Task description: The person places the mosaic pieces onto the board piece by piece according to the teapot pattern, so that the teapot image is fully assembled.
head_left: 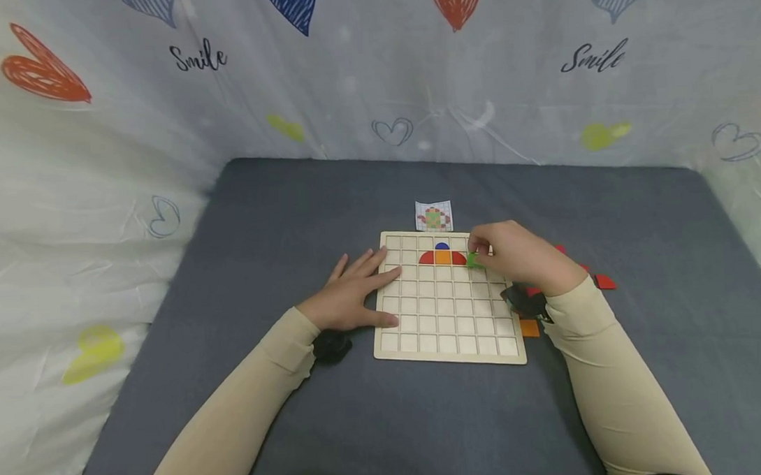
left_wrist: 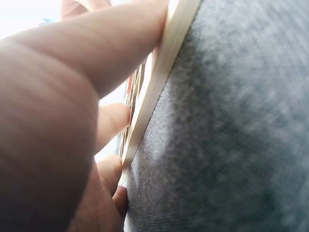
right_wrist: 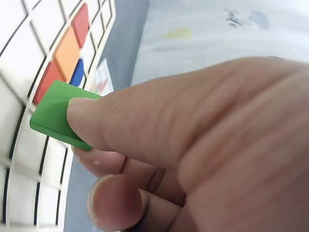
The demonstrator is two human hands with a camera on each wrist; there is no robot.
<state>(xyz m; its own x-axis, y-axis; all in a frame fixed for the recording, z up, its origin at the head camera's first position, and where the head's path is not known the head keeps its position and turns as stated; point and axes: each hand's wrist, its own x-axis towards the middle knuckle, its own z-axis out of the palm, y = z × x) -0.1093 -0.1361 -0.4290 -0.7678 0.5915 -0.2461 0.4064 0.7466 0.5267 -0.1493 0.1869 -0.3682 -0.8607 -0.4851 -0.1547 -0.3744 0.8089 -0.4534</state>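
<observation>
A light wooden grid board [head_left: 446,357] lies on the dark cloth. In its upper rows sit an orange square tile [head_left: 443,258], a red rounded tile [head_left: 427,257] on each side of it, and a blue half-round tile [head_left: 442,246] above. My right hand [head_left: 522,253] pinches a green tile [right_wrist: 53,108] between thumb and fingers, just right of the red tile, over the board; whether it touches the grid I cannot tell. On the board's left edge my left hand [head_left: 351,294] rests with fingers spread.
A small printed pattern card [head_left: 434,217] lies against the board's far edge. Right of the board, partly under the right arm, are several loose red tiles [head_left: 605,282] and an orange tile [head_left: 530,328]. A patterned curtain [head_left: 350,78] hangs behind the table.
</observation>
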